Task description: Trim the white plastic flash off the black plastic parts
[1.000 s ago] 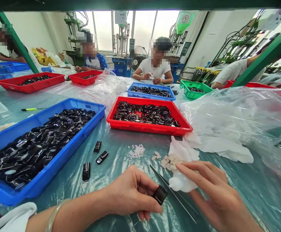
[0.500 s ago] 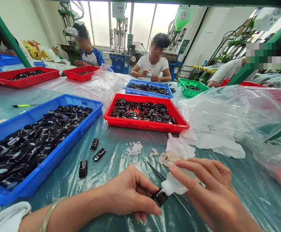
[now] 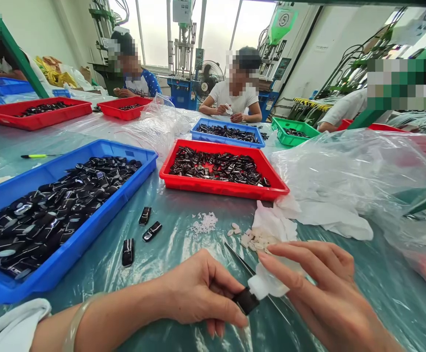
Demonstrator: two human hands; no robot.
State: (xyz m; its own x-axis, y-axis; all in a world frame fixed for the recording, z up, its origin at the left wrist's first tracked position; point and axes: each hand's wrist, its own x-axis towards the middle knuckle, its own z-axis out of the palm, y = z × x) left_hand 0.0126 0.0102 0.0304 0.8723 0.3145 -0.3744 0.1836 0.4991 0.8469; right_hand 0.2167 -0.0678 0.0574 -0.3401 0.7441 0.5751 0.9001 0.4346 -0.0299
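My left hand (image 3: 207,293) pinches a small glossy black plastic piece (image 3: 247,299) between thumb and fingers. My right hand (image 3: 317,286) is closed around a small translucent white squeeze bottle (image 3: 271,281), partly hidden by the fingers. The bottle's white tip meets the edge of the black piece; whether anything comes out cannot be seen. Beneath the bottle, metal tweezers (image 3: 239,257) lie on the plastic-covered table. Just beyond are pale flat oval bits (image 3: 255,239) and a heap of tiny white bits (image 3: 204,223). Three black pieces (image 3: 128,252) lie left of my left hand.
A blue tray (image 3: 99,230) full of black pieces stands at left, a red tray (image 3: 225,189) of them ahead. Clear plastic sheeting (image 3: 355,171) bunches up at right. Several co-workers sit across the table, one in a white shirt (image 3: 231,95). A green frame bar (image 3: 399,93) slants at right.
The black piece has turned a little in my left fingers. Both hands and the bottle have shifted very slightly right in view. The trays and loose pieces stay in place.
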